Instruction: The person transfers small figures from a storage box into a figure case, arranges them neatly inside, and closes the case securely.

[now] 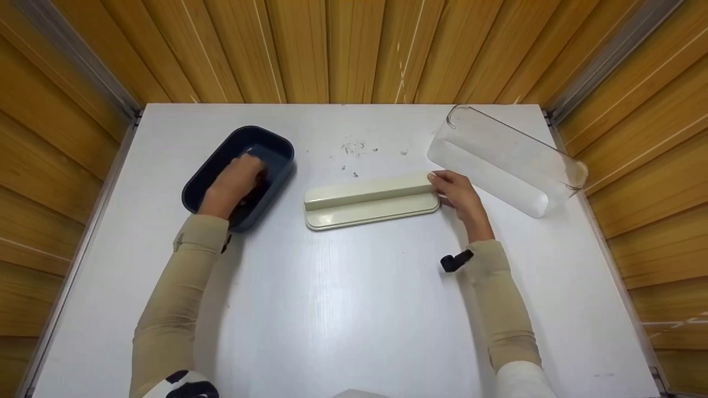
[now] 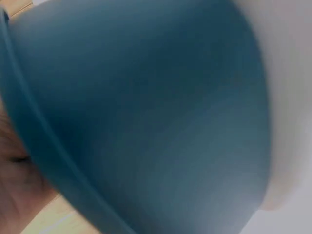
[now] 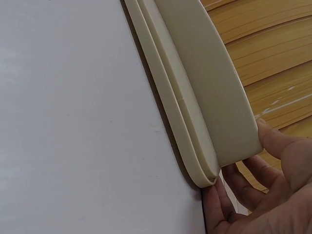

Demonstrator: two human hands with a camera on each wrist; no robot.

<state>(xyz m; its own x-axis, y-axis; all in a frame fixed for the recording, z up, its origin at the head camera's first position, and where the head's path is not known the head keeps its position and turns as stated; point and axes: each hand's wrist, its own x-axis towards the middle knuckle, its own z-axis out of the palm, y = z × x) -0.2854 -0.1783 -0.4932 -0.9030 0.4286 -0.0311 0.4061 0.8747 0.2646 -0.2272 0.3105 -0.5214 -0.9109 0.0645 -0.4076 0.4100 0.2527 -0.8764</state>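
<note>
My left hand (image 1: 235, 182) is inside a dark blue rectangular basin (image 1: 281, 145), at the table's left. It is blurred, and its fingertips are hidden; something dark lies beneath it, too unclear to name. In the left wrist view the basin's outer wall (image 2: 161, 107) fills most of the picture. At the right end of a long cream lid (image 1: 370, 215) with a raised ridge handle, my right hand (image 1: 456, 193) pinches the ridge. Seen from the right wrist, the thumb (image 3: 275, 141) rests against the end of the lid (image 3: 214, 87), with the other fingers curled below.
A clear long container (image 1: 509, 155) stands at the back right, close to the right hand. Small dark crumbs and smudges (image 1: 354, 148) mark the white table (image 1: 343, 309) behind the lid. Wood-patterned panels (image 1: 354, 50) enclose the back and both sides.
</note>
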